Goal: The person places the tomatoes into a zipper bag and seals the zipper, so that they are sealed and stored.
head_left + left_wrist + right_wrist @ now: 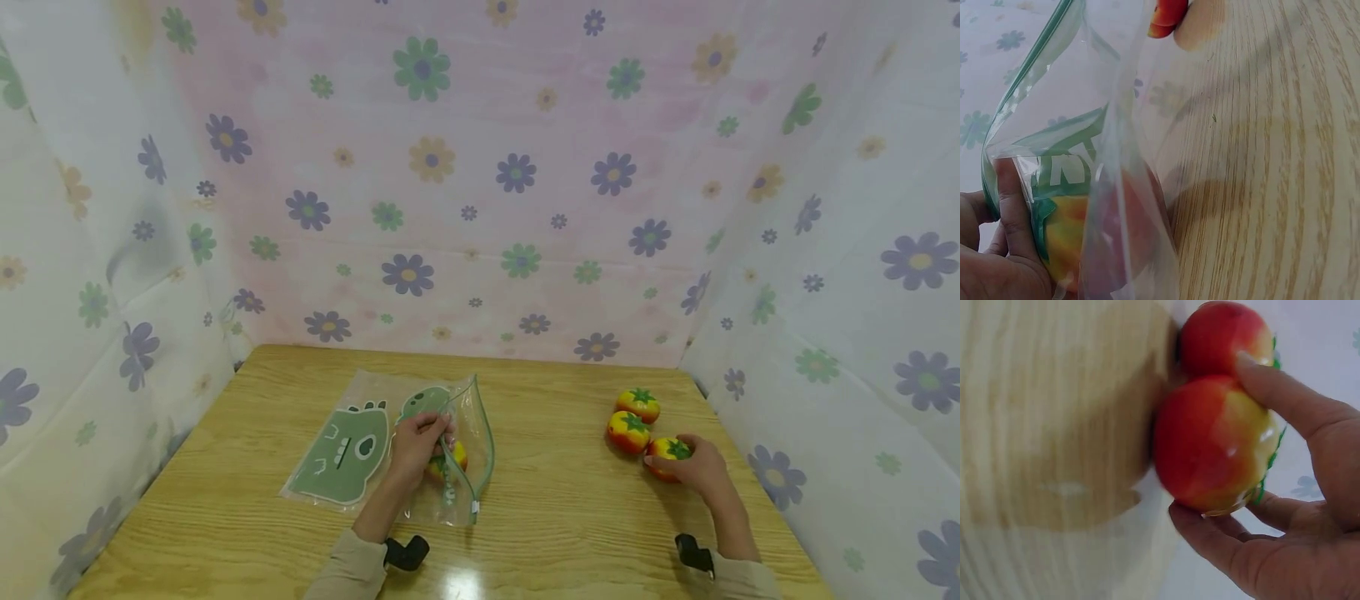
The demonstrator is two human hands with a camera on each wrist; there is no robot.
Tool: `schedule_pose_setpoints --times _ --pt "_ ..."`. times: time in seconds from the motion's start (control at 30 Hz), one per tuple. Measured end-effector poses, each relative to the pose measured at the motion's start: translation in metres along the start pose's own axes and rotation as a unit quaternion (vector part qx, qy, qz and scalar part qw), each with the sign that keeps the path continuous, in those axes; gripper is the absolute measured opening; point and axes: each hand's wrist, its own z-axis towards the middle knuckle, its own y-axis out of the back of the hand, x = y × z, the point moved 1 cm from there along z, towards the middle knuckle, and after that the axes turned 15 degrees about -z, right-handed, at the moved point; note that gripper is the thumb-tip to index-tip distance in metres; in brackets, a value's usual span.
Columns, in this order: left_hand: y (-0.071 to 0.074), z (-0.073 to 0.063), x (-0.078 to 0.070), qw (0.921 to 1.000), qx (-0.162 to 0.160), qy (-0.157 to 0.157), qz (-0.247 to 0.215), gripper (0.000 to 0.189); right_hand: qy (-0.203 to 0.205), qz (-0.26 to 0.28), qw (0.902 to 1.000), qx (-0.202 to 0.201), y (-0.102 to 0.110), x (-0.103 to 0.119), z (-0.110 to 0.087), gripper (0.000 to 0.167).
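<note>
My left hand grips the opening edge of a clear zip bag with a green rim. The bag's mouth gapes toward the right. Inside it, a red-and-yellow tomato with a green leafy top shows through the plastic. At the right of the table, my right hand holds another tomato between thumb and fingers. Its green top faces the palm side in the right wrist view. Just left of and behind that hand lie two more tomatoes, a nearer one and a farther one.
Another clear bag with a green cartoon monster print lies flat on the wooden table, left of the held bag. Flower-patterned cloth stands as walls behind and on both sides. A black wrist mount sits at each sleeve.
</note>
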Motion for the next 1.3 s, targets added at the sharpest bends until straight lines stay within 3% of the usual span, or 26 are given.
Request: schedule_pose_setpoints --times 0.2,0.57,1.0,1.3 --pt "-0.002 -0.002 -0.002 0.9999 0.003 -0.003 -0.01 0.026 -0.025 0.022 0.9994 -0.011 -0.004 -0.008 0.0 0.099" --pt "0.0 -0.002 0.006 0.9994 0.008 0.004 -0.034 0.022 -0.027 0.026 0.9989 -0.028 -0.011 -0.013 -0.006 0.1" --pt "0.0 -0.003 0.004 0.9993 0.014 -0.008 -0.033 0.027 -0.051 0.022 0.9984 -0.01 -0.01 -0.002 -0.013 0.103" --pt "0.0 -0.003 0.006 0.9996 0.006 -0.007 -0.026 0.026 -0.032 -0.007 0.9995 0.003 -0.014 0.005 -0.022 0.104"
